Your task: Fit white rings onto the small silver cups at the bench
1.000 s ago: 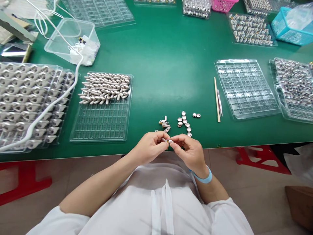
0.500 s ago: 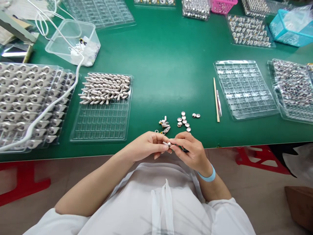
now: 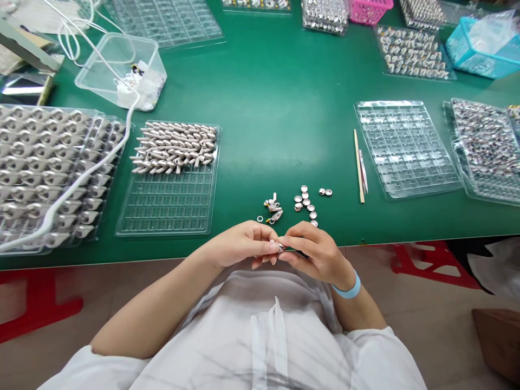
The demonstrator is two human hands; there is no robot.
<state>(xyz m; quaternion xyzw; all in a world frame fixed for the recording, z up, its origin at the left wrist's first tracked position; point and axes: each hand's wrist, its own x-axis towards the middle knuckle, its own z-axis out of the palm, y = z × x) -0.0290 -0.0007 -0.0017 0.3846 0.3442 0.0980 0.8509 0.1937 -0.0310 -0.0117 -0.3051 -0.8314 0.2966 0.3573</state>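
Observation:
At the table's front edge, my left hand (image 3: 257,245) and my right hand (image 3: 314,250) meet fingertip to fingertip. Both pinch one small silver and light-grey earphone housing (image 3: 281,247), mostly covered by the fingers. Just beyond the left fingers lies a small pile of stemmed earphone housings (image 3: 274,207) with bits of yellow, and beside it a small ring (image 3: 260,219). Several round silver caps (image 3: 305,196) are scattered past my right fingers. A pair of these caps (image 3: 325,192) sits a little apart to the right.
To the left, a clear tray (image 3: 170,208) carries rows of stemmed housings, with larger filled trays (image 3: 44,173) beyond it. A white cable (image 3: 93,168) crosses those. At right lie a wooden stick (image 3: 358,162), tweezers (image 3: 363,172) and a clear tray (image 3: 408,149). Baskets stand farther back.
Both hands have dropped slightly toward my body, and the held housing has turned so that less of its stem shows. One more round cap has come into view beside my right fingers.

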